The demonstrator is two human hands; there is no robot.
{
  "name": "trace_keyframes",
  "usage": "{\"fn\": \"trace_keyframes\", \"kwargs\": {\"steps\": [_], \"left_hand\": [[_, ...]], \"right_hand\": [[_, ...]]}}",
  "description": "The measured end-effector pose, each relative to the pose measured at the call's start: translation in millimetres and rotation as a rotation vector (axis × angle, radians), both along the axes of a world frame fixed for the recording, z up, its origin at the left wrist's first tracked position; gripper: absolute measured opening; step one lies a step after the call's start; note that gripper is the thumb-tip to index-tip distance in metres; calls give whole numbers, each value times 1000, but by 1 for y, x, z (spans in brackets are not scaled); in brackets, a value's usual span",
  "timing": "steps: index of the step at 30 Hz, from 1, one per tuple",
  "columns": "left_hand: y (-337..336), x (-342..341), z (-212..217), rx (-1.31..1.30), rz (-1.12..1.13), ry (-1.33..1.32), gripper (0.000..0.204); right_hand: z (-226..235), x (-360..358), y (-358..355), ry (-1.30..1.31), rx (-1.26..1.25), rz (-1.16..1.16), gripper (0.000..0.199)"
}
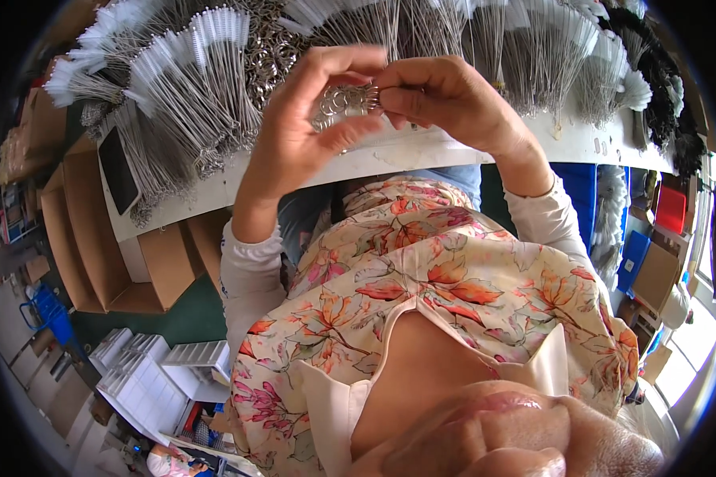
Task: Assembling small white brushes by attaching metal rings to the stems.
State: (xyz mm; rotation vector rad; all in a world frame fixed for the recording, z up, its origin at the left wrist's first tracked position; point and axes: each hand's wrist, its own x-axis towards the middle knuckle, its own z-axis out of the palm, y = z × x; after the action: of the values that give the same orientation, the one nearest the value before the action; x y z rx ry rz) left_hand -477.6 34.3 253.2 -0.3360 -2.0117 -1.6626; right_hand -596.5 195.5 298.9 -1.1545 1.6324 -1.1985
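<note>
Over the table's near edge, my right hand [449, 99] pinches several small metal rings [372, 97] between thumb and fingers. My left hand [298, 119] faces it with thumb and fingers apart, its fingertips a little blurred and close to the right hand. Loose metal rings [334, 103] show in the gap between my hands; whether the left hand touches any, I cannot tell. Beyond the left hand lies a heap of metal rings [274, 52]. Bundles of wire-handled brushes [195, 87] with white bristles spread along the table on both sides.
The white table [223, 191] carries a dark flat phone-like object [119, 171] at its left end. Black-bristled brushes [667, 103] lie at the far right. Open cardboard boxes [95, 238] stand left below the table, and a blue bin [574, 199] stands below it on the right.
</note>
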Motion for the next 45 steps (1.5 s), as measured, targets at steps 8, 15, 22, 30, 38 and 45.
{"fn": "trace_keyframes", "kwargs": {"steps": [8, 15, 22, 30, 38, 45], "left_hand": [[24, 18, -12, -288, 199, 37, 18], [19, 65, -68, -351, 563, -686, 18], [26, 57, -76, -313, 530, -518, 13], [4, 50, -19, 11, 379, -194, 14], [-7, 37, 11, -235, 314, -79, 23], [5, 32, 14, 99, 271, -133, 26]], "right_hand": [[-28, -6, 40, -209, 151, 50, 19], [-94, -35, 173, 1126, 750, -317, 12], [-81, 32, 47, 455, -131, -184, 8], [-59, 25, -9, 329, -173, 26, 12], [-41, 11, -10, -153, -61, 89, 15], [-33, 12, -10, -366, -123, 10, 18]]}}
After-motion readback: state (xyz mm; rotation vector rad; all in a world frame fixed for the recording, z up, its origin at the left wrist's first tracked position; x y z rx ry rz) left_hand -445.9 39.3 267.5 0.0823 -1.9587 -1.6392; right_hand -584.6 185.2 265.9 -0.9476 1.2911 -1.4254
